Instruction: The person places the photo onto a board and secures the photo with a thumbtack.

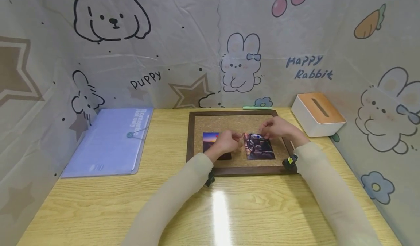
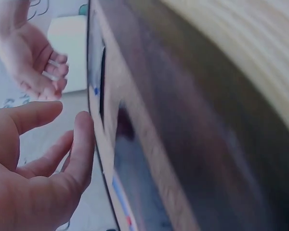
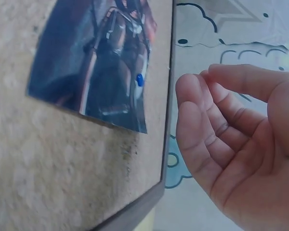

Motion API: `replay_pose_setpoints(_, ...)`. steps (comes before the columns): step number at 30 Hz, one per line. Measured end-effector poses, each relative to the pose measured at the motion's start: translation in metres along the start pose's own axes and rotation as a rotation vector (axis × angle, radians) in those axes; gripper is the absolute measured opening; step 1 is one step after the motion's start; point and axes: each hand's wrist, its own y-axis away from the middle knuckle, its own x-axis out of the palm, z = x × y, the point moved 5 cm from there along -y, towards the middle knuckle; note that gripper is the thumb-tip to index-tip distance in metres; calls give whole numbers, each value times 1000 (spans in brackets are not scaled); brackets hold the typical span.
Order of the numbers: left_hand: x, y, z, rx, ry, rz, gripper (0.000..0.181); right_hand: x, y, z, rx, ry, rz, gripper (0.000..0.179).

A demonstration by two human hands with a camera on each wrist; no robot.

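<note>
A cork board (image 1: 236, 122) in a dark wooden frame lies on the table with two photos on it. The right photo (image 1: 260, 152) shows a motorcycle and bears a blue push pin (image 3: 139, 80) near its edge. My left hand (image 1: 226, 142) hovers over the left photo (image 1: 208, 139), a sunset scene with a red spot, probably a pin, and partly covers it. In the left wrist view its fingers are loosely bent around nothing. Above the motorcycle photo's upper right corner is my right hand (image 3: 241, 154), fingers relaxed and curved, holding nothing visible.
A translucent blue document folder (image 1: 108, 143) lies at the left. At the back right stands a white tissue box (image 1: 318, 114) with a wooden lid. Behind the board lies a pale green strip (image 1: 257, 108). A printed curtain surrounds the table.
</note>
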Motion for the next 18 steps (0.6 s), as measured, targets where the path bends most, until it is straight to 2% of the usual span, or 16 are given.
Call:
replay_pose_setpoints(6, -24, 7, 5, 2, 111, 32, 36, -14, 10, 2, -28, -10, -24, 33)
replay_pose_setpoints(12, -59, 17, 12, 10, 197, 38, 37, -28, 17, 2, -26, 1, -67, 31)
replay_pose_setpoints(18, -100, 25, 25, 59, 129, -51, 33, -39, 27, 7, -46, 6, -115, 26)
